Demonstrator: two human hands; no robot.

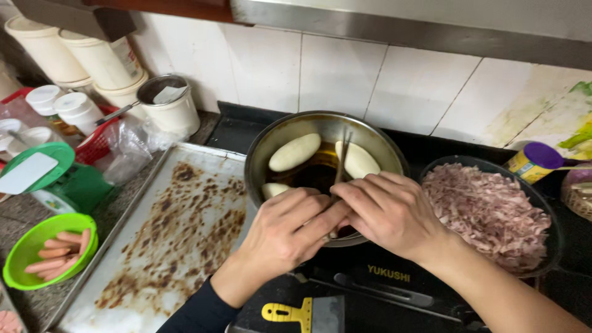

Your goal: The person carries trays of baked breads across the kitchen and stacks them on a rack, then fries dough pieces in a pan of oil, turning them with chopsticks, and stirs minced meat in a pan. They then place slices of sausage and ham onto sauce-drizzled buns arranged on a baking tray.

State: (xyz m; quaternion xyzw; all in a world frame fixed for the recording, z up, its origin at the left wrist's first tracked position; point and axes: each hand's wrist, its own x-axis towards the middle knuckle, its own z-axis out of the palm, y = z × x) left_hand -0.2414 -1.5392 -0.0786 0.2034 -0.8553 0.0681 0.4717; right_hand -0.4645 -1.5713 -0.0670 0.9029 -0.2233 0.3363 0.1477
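Looking down through the head camera, I see my left hand [290,231] and right hand [385,213] pressed together over the near rim of a steel pan [259,157] of dark oil, both curled around a pair of chopsticks [341,157] whose tips reach into the oil. Three pale dough pieces [295,152] float in that pan, a black bowl of chopped meat [490,213] sits just to its right, and a stained baking tray [172,240] lies to its left beside a green bowl of sausages [49,250].

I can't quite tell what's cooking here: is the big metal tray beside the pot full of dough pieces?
No: the metal tray holds only brown baked-on stains, while the pale dough pieces float in the pot of oil.
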